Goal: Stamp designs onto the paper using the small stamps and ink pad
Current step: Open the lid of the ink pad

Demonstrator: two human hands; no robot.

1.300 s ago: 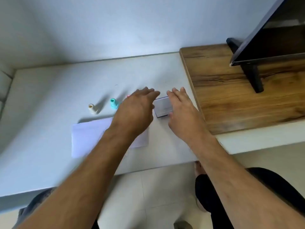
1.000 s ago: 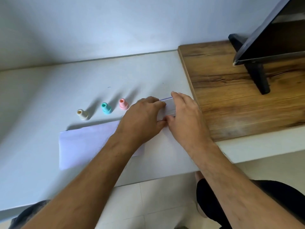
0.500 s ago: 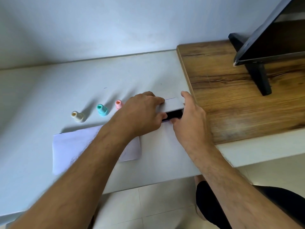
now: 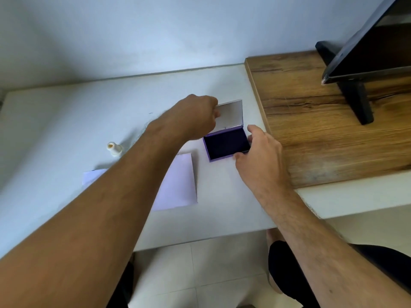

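Note:
A purple ink pad [image 4: 226, 145] lies open on the white desk [image 4: 66, 121], its dark pad showing. Its silver lid [image 4: 232, 114] stands raised at the back. My left hand [image 4: 195, 117] pinches the lid's left edge. My right hand [image 4: 259, 150] grips the base's right side and front corner. A white sheet of paper [image 4: 178, 185] lies to the left of the pad, partly under my left forearm. One cream stamp [image 4: 114, 148] stands upright left of the arm. The teal and pink stamps are hidden behind my left arm.
A raised wooden board [image 4: 322, 130] adjoins the desk on the right, carrying a black screen on a stand [image 4: 360, 70]. The wall runs along the back. The desk's front edge is close below the paper; tiled floor and my knees show beneath.
The ink pad's lid has swung from barely cracked to fully upright, lifted by my left hand. My right hand stayed on the base. My left arm now covers the teal and pink stamps.

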